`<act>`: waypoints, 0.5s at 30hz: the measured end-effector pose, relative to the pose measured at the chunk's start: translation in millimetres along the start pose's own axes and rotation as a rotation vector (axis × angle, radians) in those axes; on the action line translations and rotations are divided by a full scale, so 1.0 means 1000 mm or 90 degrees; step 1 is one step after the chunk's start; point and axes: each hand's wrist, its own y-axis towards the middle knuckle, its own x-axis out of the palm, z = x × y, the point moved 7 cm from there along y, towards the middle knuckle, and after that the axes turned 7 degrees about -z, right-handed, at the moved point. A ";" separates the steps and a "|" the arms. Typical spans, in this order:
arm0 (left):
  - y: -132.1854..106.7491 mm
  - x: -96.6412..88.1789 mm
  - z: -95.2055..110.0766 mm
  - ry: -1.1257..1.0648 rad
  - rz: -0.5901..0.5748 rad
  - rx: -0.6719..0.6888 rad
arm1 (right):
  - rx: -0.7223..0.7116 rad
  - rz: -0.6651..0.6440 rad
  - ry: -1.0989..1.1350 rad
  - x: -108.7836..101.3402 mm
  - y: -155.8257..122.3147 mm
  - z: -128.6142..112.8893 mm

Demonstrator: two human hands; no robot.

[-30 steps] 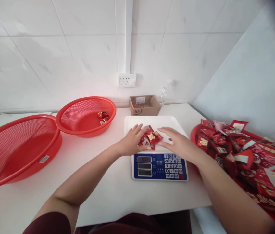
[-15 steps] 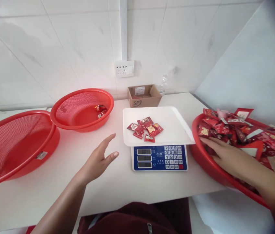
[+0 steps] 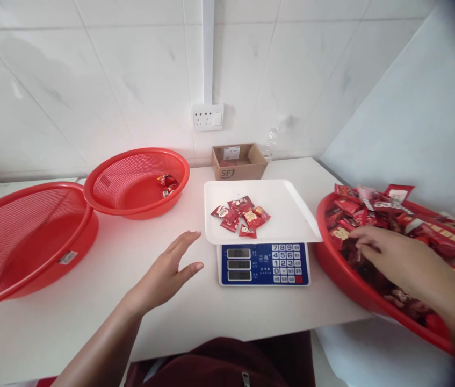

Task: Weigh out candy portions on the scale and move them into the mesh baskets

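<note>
My left hand (image 3: 174,269) hovers over the table, just left of the scale, with its fingers stretched out and thumb apart, holding nothing. My right hand (image 3: 392,258) reaches into the red basket (image 3: 346,279) at the right, which is heaped with red candy packets (image 3: 432,231). Its fingers are bent together above the packets; whatever lies between them is hidden. Several small red wrapped candies (image 3: 241,215) lie in a loose cluster on the white tray (image 3: 287,209) of the digital scale (image 3: 264,264). The scale's digits are too faint to read.
A round red basket (image 3: 130,201) with a few packets inside stands at the back left. A larger red basket (image 3: 29,274) is nearer on the left. Behind the scale sits an open cardboard box (image 3: 237,171) against the tiled wall, below a power socket (image 3: 208,117).
My right hand has shifted slightly right and up in the basket, its fingers more bent, and packets there have moved. My left hand has moved a little right and down, still spread.
</note>
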 end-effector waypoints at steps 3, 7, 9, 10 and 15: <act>0.001 0.003 0.002 0.006 -0.009 0.006 | 0.058 0.023 0.051 -0.027 -0.007 -0.005; 0.003 0.008 0.004 0.005 -0.022 0.011 | 0.053 0.141 0.161 -0.060 -0.018 -0.035; 0.004 0.011 0.007 0.000 -0.027 0.022 | -0.016 0.185 0.251 -0.062 -0.018 -0.062; 0.004 0.012 0.009 -0.002 -0.029 0.029 | -0.055 0.197 0.301 -0.060 -0.016 -0.076; 0.001 0.014 0.014 0.011 -0.026 0.043 | -0.208 0.180 0.468 -0.029 0.008 -0.138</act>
